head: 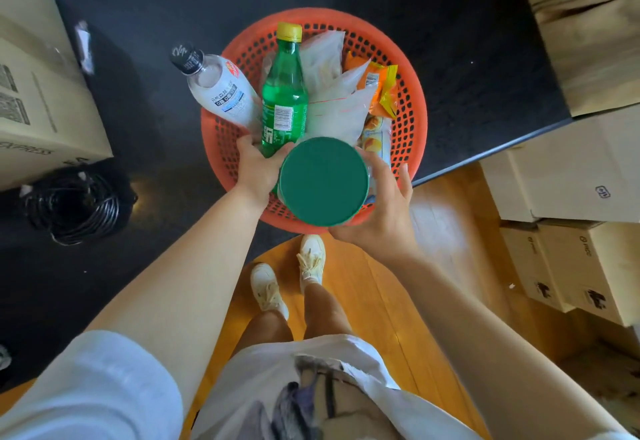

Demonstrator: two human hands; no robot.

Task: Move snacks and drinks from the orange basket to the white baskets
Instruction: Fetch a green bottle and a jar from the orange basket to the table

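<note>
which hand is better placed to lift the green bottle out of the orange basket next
Left. The left hand already sits at the base of the green bottle, fingers against it. The right hand is busy cupping the green-lidded can on the other side, so it would probably have to let go first.

Reads "EXPRESS", upside down, on the cardboard box [45, 117] at far left. Shows "0", "0" among small characters on the clear bottle's label [227, 93], and a barcode on the green bottle [284, 100]; otherwise too small or blurred to make out, including logos on the stacked boxes [571, 266] at right.
</note>
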